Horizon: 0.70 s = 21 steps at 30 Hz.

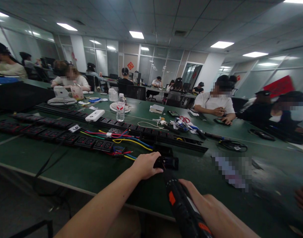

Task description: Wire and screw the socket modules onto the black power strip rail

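My left hand (146, 166) is closed on a small black housing (171, 163) at the near side of the table. My right hand (199, 195) grips a black electric screwdriver (179, 201) with orange parts. Its tip points into the housing beside my left thumb; whether it touches a screw I cannot tell. Yellow and blue wires (133, 142) run from the left toward the housing. They come from a long black power strip (85, 142) with several sockets. Another black strip (131, 127) lies behind it, and a white label (74, 128) sits on the nearer one.
A water bottle (120, 108), a white box-like device (95, 115) and a small white fan (61, 96) stand beyond the strips. Red-handled scissors (184, 119) and a coiled black cable (232, 145) lie to the right. A person (217, 102) works across the green table (74, 168).
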Tool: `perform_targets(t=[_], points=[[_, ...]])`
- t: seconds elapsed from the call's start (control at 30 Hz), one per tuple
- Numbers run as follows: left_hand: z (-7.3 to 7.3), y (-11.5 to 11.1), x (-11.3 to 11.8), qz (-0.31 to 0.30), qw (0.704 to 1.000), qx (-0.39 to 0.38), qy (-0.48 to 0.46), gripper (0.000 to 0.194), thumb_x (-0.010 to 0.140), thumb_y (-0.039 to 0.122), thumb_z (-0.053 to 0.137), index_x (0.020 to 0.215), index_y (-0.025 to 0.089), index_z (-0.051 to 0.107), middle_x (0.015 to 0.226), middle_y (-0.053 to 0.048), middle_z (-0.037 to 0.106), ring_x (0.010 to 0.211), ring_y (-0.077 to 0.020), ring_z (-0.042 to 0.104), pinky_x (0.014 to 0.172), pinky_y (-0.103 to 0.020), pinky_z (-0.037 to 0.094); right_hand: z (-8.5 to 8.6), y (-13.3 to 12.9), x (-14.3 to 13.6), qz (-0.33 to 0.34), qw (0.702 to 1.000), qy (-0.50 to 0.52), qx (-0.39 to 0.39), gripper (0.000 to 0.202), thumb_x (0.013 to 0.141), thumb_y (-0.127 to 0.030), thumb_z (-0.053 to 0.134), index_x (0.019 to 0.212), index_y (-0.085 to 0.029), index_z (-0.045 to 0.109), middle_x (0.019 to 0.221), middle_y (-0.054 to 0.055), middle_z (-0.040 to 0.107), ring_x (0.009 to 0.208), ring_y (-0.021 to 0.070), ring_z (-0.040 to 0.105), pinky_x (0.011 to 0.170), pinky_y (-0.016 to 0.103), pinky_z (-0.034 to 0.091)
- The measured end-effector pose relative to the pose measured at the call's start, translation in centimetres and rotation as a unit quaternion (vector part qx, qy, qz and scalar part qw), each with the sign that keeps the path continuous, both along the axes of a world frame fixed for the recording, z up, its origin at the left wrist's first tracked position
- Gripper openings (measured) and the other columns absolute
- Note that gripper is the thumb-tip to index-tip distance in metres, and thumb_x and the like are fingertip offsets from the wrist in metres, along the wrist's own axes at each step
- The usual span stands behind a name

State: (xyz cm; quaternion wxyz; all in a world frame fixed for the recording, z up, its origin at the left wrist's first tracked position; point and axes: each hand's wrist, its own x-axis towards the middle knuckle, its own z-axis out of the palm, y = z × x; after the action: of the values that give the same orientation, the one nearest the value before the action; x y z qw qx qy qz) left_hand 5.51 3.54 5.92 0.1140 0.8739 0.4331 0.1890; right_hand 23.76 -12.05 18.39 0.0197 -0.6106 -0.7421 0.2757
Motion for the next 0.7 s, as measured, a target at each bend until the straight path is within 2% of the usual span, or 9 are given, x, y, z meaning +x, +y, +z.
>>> perform_targets(t=[0.13, 0.33, 0.5, 0.7], points=[[0.0, 0.0, 0.0, 0.0, 1.0, -0.003, 0.004, 0.046, 0.082, 0.043, 0.067, 0.121, 0.027, 0.049, 0.121, -0.003, 0.064, 0.107, -0.0266, 0.064, 0.087, -0.035, 0.05, 1.3, 0.2, -0.7, -0.004, 0.999, -0.019, -0.038, 0.082, 0.06, -0.021, 0.072, 0.136, -0.021, 0.041, 0.103, 0.011, 0.07, 0.093, 0.0331, 0.067, 0.077, 0.04, 0.052], [-0.2, -0.1, -0.1, -0.001, 1.0, 0.009, 0.001, 0.047, 0.082, 0.041, 0.067, 0.123, 0.027, 0.048, 0.122, -0.004, 0.064, 0.107, -0.0273, 0.063, 0.088, -0.035, 0.05, 3.0, 0.0, -1.5, 0.006, 1.0, 0.009, -0.012, 0.055, 0.07, -0.016, 0.066, 0.123, -0.021, 0.05, 0.098, 0.008, 0.071, 0.086, 0.0278, 0.068, 0.077, 0.04, 0.052], [-0.3, -0.1, -0.1, -0.002, 1.0, 0.02, -0.013, 0.043, 0.082, 0.042, 0.067, 0.119, 0.027, 0.05, 0.119, -0.003, 0.065, 0.103, -0.0272, 0.065, 0.084, -0.034, 0.051, 2.9, 0.1, -1.3, 0.009, 1.0, 0.008, -0.014, 0.051, 0.07, -0.01, 0.065, 0.118, -0.021, 0.051, 0.094, 0.007, 0.07, 0.081, 0.0248, 0.068, 0.073, 0.035, 0.051], [-0.4, -0.1, -0.1, 0.001, 1.0, 0.015, -0.008, 0.042, 0.084, 0.043, 0.066, 0.118, 0.027, 0.049, 0.117, -0.004, 0.065, 0.102, -0.0265, 0.065, 0.083, -0.034, 0.05, 2.5, 0.2, -1.0, 0.012, 1.0, 0.015, 0.003, 0.05, 0.069, -0.016, 0.066, 0.117, -0.021, 0.052, 0.094, 0.007, 0.07, 0.081, 0.0249, 0.067, 0.07, 0.034, 0.05]])
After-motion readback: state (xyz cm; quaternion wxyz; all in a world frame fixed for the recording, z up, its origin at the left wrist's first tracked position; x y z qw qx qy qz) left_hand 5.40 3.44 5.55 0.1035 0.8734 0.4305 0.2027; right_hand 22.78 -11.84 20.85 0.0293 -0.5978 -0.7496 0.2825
